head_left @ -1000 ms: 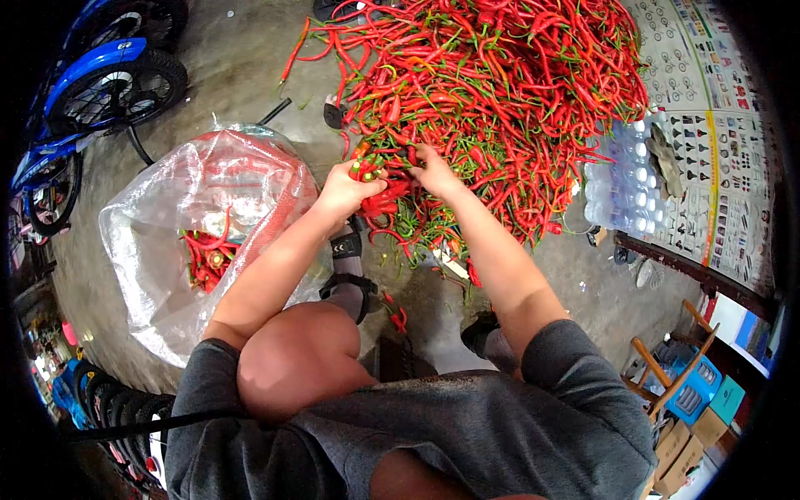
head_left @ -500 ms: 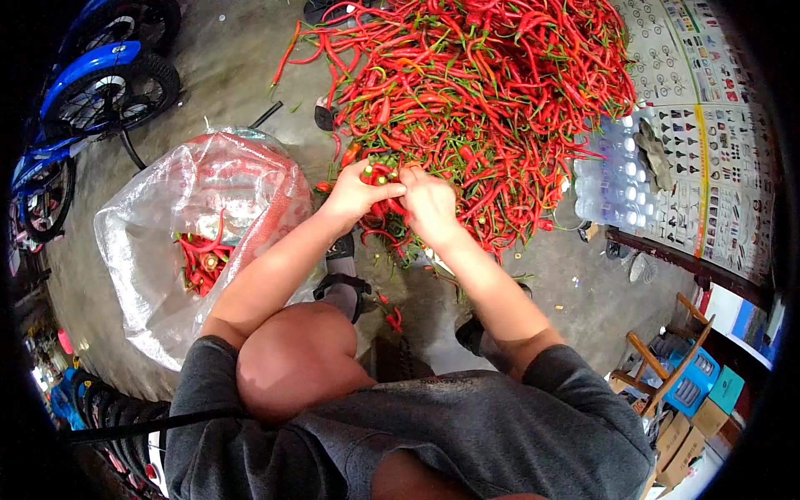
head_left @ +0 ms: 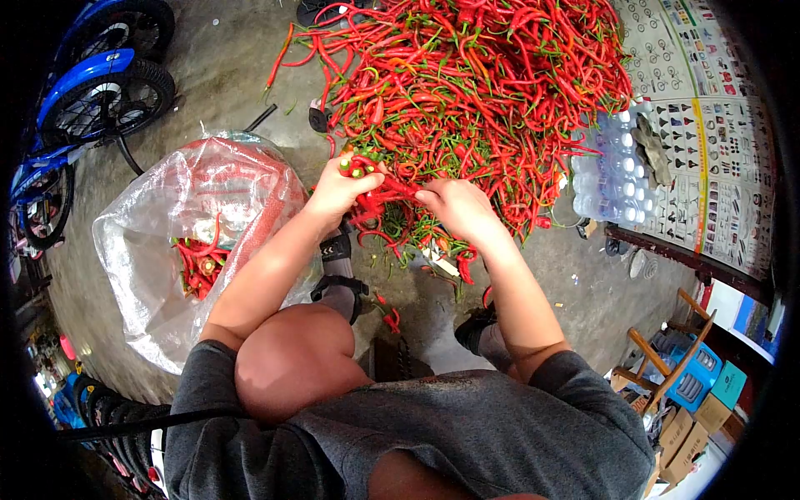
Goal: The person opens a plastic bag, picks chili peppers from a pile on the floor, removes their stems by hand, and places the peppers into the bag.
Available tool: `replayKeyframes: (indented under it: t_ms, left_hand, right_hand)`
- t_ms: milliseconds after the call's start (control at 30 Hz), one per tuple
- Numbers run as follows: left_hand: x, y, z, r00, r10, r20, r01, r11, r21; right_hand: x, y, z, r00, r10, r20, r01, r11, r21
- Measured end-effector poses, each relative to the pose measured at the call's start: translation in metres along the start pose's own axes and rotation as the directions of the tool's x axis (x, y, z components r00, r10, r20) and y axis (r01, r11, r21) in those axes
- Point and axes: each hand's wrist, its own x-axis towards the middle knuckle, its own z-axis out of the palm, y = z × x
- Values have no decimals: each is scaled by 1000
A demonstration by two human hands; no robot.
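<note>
In my left hand [head_left: 337,193] is a small bunch of red chili peppers [head_left: 383,198], held closed with the cut green stem ends up by the thumb. The bunch points right, its tips reaching my right hand [head_left: 460,208]. Thumb and curled fingers of that hand pinch at a red chili there; the fingertips are partly hidden. Both hands are over the near edge of a large heap of red chilies [head_left: 492,92] with green stems, spread on the floor.
A clear plastic sack [head_left: 142,267] with some chilies inside stands left of my leg. Blue bicycles [head_left: 108,92] are at the upper left. Bottled water packs [head_left: 612,171] sit right of the heap, beside a printed poster sheet [head_left: 708,167]. Cardboard boxes [head_left: 679,442] lie lower right.
My right hand has moved away to the right from my left hand. The left hand has shifted slightly left, and the bunch now lies stretched between the two hands.
</note>
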Motion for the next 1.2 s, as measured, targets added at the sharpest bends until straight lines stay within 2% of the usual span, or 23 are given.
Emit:
replayKeyframes:
  t_ms: [167, 200, 267, 300, 367, 433, 500, 533, 600, 633, 667, 700, 733, 767, 800, 833, 900, 967, 1033, 1067, 1100, 1167, 1200]
  left_hand:
    - [3, -4, -10, 1000, -31, 4, 31, 997, -65]
    - [3, -2, -11, 999, -45, 1, 44, 985, -165]
    - [3, 3, -10, 999, -47, -1, 44, 948, -314]
    - [1, 6, -8, 999, -47, -1, 45, 948, -315]
    - [-3, 15, -4, 998, -45, 39, 58, 906, -420]
    - [-6, 23, -9, 997, -42, 61, 64, 902, -426]
    - [-17, 35, -28, 981, -148, 129, 191, 870, -455]
    - [-26, 41, -41, 993, -107, 43, 115, 902, -417]
    - [-82, 103, -41, 944, -25, -328, -47, 977, -210]
    - [-107, 118, -64, 911, 80, -406, -105, 994, -40]
    - [-129, 128, -90, 913, 227, -339, -235, 972, 19]
    - [-150, 139, -127, 937, 269, -223, -218, 948, 231]
    - [-167, 152, -125, 927, 252, -277, -140, 919, 368]
    - [-176, 163, -126, 934, 96, -345, 89, 872, 481]
    - [-177, 156, -138, 919, 72, -387, 235, 688, 687]
    - [-173, 144, -148, 900, 64, -431, 363, 438, 822]
    - [-152, 121, -151, 821, -35, -569, 554, -184, 812]
    - [-132, 79, -182, 791, -165, -589, 556, -209, 805]
    - [-130, 71, -170, 818, -225, -529, 532, -56, 845]
    - [-135, 51, -183, 919, -67, -388, 387, -25, 922]
    - [-136, 54, -177, 918, -72, -390, 389, -19, 921]
    - [-138, 74, -157, 927, -241, -287, 337, 200, 920]
    - [-139, 81, -150, 925, -288, -249, 317, 220, 922]
  right_hand:
    - [-2, 25, 14, 990, -144, -12, 144, 982, 120]
    - [-5, 26, 15, 988, -134, -73, 150, 935, 320]
    - [-11, 23, 17, 990, -83, -109, 135, 744, 654]
    - [-13, 24, 25, 991, -83, -109, 134, 744, 654]
    - [-14, 28, 41, 956, -156, -247, 281, 262, 923]
    - [-22, 21, 37, 960, -156, -234, 265, 221, 939]
    - [-28, 13, 28, 946, -219, -239, 251, 27, 968]
    - [-28, 15, 23, 931, -266, -251, 258, -9, 966]
    - [-29, 25, 17, 948, -253, -194, 225, 99, 969]
    - [-29, 30, 15, 961, -241, -138, 189, 204, 961]
    - [-29, 35, 17, 983, -158, -90, 143, 364, 921]
    - [-30, 37, 19, 996, -67, -54, 79, 450, 889]
    - [-29, 44, 23, 996, -59, -72, 92, 541, 836]
    - [-29, 51, 29, 995, -51, -90, 102, 627, 773]
    - [-28, 54, 31, 990, -68, -120, 131, 732, 668]
    - [-26, 58, 39, 990, -70, -120, 133, 731, 669]
    - [-23, 66, 53, 979, -63, -192, 147, 872, 467]
    - [-21, 62, 53, 987, -15, -159, 88, 884, 459]
    - [-9, 72, 60, 983, -49, -175, 123, 888, 442]
    - [0, 78, 60, 965, -131, -228, 207, 913, 352]
    - [5, 71, 51, 986, -36, -164, 98, 916, 388]
    - [30, 70, 43, 988, -97, -121, 126, 958, 259]
    - [45, 68, 44, 983, -127, -132, 155, 960, 231]
